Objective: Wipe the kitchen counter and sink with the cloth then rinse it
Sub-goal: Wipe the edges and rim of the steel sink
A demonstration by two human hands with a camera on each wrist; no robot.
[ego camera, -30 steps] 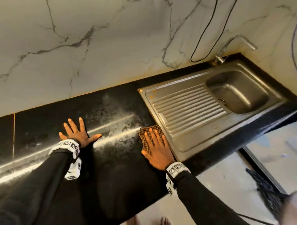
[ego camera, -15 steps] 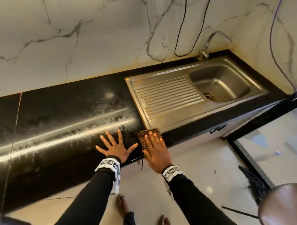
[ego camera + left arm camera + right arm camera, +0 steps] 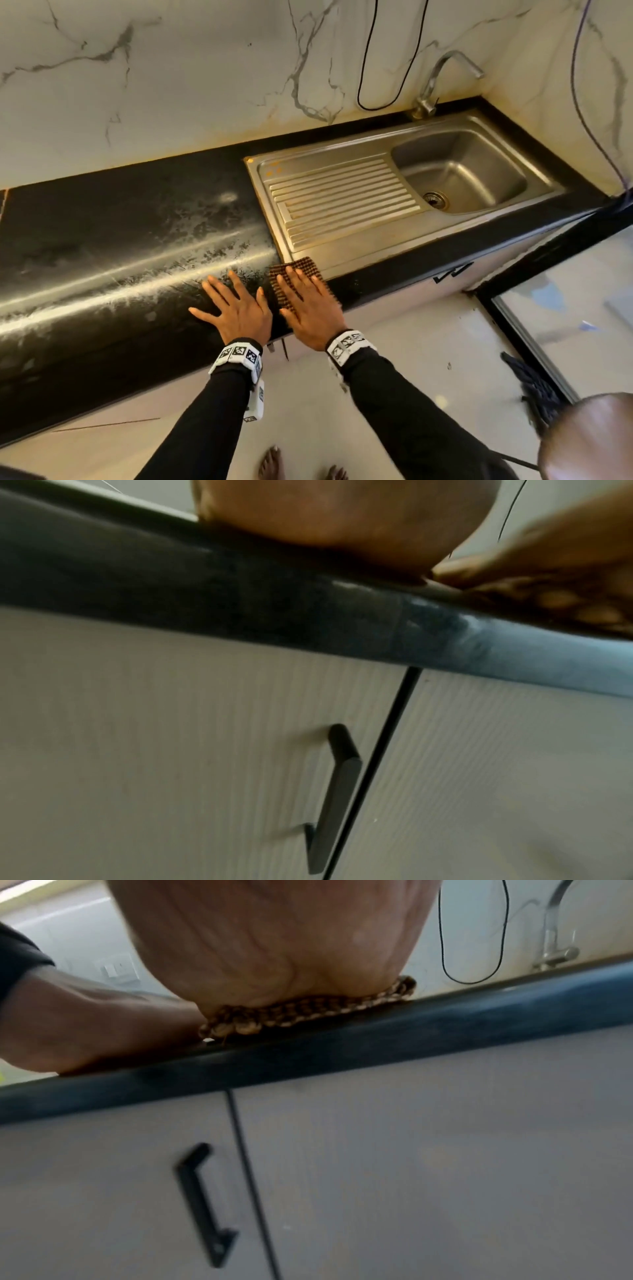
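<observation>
My right hand presses flat, fingers straight, on the checkered cloth, whose long axis points from my wrist toward the steel sink, while my left hand lies flat beside it on the black counter.

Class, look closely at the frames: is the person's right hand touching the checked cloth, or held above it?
Touching. In the right wrist view the right hand presses straight onto the cloth with no gap; the head view shows straight fingers spread on it.

Long black sleeves, white wristbands with black square markers, bare feet.
</observation>
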